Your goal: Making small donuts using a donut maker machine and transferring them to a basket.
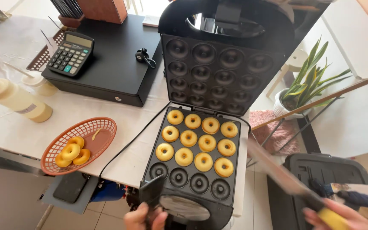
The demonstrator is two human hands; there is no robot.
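Note:
An open black mini-doughnut maker (194,181) sits at the table's near edge with its lid (222,74) raised. Several golden doughnuts (197,142) fill its three far rows, and the nearest row of moulds (189,179) is empty. My left hand (143,218) grips a black flat tool (152,191) at the maker's near left corner. At the bottom right, my right hand (335,216) holds a yellow-handled long thin tool (277,170). Its blurred blade points toward the maker's right side. An orange mesh basket (103,127) to the left holds several doughnuts (72,152).
A black cash drawer (116,64) with a calculator (71,53) stands behind the basket. Two squeeze bottles (18,100) lie at the left. The maker's cord (128,147) crosses the table. A potted plant (307,87), a pink rug (277,132) and a black bin (320,174) are on the floor at right.

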